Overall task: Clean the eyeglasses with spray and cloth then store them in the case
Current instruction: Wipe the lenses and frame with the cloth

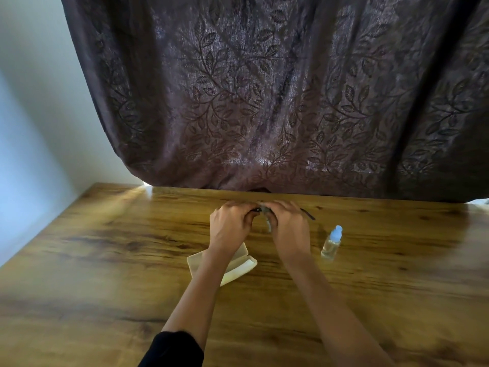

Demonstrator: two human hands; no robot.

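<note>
Both my hands meet over the far middle of the wooden table [105, 260]. My left hand [231, 226] grips the dark-framed eyeglasses [256, 210], which are mostly hidden; one temple arm [308, 214] sticks out to the right. My right hand [289, 229] pinches a grey cloth [267, 221] against the glasses. A cream glasses case [239, 266] lies open under my left wrist. The small clear spray bottle [332, 243] with a pale blue cap stands to the right of my right hand.
A dark brown leaf-patterned curtain [264, 102] hangs right behind the table's far edge. A pale wall [31, 128] runs along the left side. My left forearm ends in a black sleeve [172, 350].
</note>
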